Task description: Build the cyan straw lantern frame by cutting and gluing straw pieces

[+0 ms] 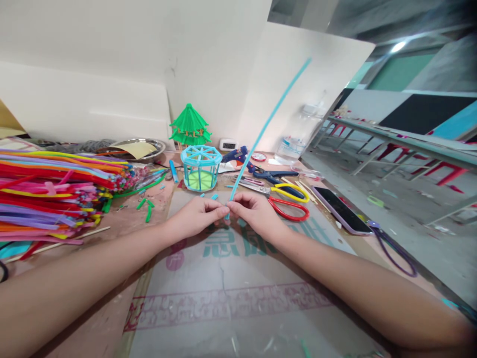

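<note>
A long light-blue pipe cleaner rises from between my two hands, leaning up to the right. My left hand pinches its lower end between thumb and forefinger. Right beside it, my right hand pinches the same pipe cleaner, the fingertips of both hands almost touching. A short stub pokes out below the fingers. Behind my hands stands a small blue openwork frame with a green base. Past it is a green tiered pavilion roof. Scissors with yellow and red handles lie beyond my right hand.
Bundles of coloured pipe cleaners fill the left side, near green offcuts. A glue gun, blue-handled pliers, a small digital clock and a plastic bottle stand behind. A phone lies at the right edge.
</note>
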{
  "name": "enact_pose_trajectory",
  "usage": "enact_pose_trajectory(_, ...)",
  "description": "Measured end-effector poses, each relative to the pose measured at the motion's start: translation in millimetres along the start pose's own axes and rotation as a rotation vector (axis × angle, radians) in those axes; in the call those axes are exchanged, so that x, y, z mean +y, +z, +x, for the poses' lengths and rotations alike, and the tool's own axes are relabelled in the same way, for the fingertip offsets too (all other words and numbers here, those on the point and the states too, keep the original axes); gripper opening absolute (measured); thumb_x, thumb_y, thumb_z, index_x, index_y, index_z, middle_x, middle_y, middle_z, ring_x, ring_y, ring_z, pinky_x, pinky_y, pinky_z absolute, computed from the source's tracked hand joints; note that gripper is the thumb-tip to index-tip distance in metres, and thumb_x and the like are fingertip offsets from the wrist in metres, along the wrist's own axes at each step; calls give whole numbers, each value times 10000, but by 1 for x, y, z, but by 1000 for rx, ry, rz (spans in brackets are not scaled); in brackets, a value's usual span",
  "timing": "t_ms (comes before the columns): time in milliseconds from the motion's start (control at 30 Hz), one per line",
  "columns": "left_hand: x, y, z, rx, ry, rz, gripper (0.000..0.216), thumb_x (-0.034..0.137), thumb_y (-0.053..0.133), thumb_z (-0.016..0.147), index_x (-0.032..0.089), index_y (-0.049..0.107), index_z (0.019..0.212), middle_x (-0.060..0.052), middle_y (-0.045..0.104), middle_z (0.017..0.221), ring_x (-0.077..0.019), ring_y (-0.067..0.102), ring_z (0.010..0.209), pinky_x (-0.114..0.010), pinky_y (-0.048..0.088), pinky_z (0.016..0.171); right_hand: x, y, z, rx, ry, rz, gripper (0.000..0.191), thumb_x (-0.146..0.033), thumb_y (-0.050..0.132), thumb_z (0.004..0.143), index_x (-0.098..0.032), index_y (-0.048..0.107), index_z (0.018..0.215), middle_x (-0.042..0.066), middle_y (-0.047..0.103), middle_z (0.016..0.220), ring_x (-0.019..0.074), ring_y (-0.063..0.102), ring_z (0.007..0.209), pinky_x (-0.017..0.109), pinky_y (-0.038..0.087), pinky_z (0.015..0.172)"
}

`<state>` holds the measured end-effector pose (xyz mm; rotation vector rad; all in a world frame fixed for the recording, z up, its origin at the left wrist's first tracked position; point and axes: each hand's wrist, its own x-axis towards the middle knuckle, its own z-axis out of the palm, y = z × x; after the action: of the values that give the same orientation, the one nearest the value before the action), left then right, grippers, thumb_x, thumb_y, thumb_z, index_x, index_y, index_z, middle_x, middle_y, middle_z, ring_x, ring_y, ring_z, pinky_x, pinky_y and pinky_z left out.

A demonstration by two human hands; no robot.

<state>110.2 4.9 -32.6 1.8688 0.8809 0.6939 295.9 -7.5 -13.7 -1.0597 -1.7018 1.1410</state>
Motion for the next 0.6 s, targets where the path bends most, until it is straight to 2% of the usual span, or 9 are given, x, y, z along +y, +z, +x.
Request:
enact_pose_trajectory(100, 2, 0, 0, 14, 6, -3, 463, 512, 473, 868, 122, 715, 818, -38, 642, 673, -116, 534, 605, -208, 388, 542, 1, 0, 0, 17, -4, -11, 211, -387, 646, 756, -185, 595, 723, -23, 564, 681, 110, 498, 616, 249, 410, 609)
enact_pose_trajectory(233, 7, 4, -1, 45, -51, -40, 338, 437, 572, 822, 131, 714, 810, -25, 662, 678, -111, 548, 601, -207, 403, 557, 7, 2, 0, 8, -33, -30, 194, -373, 638, 774, -189, 598, 731, -16, 586, 693, 117, 526, 629, 254, 425, 614)
enact_pose_trajectory(367, 8, 5, -2, 51, -89, -63, 293, 392, 585, 818, 132, 718, 794, -20, 660, 658, -103, 545, 590, -207, 404, 568, 6, 0, 2, -9, -62, -97, 181, -356, 606, 808, -183, 609, 754, -7, 609, 710, 124, 549, 653, 257, 438, 628)
enact_pose_trajectory(467, 7, 4, -2, 55, -92, -62, 313, 414, 586, 820, 131, 717, 794, -23, 658, 659, -111, 552, 605, -212, 404, 579, -15, -19, 3, -81, -53, -257, 193, -347, 588, 822, -179, 652, 891, 33, 666, 844, 153, 594, 744, 280, 458, 679)
enact_pose_trajectory(533, 7, 3, -2, 60, -86, -59, 336, 435, 583, 821, 128, 714, 786, -26, 656, 660, -116, 554, 611, -215, 407, 586, -36, -42, 2, -202, -101, -461, 219, -346, 586, 824, -190, 664, 957, 44, 683, 892, 167, 608, 771, 284, 454, 686)
enact_pose_trajectory(600, 8, 2, -2, 64, -81, -60, 348, 447, 581, 820, 127, 713, 778, -30, 658, 664, -122, 558, 618, -218, 414, 595, -55, -69, 1, -256, -111, -710, 223, -361, 557, 845, -217, 670, 973, 39, 687, 873, 170, 610, 742, 277, 438, 653)
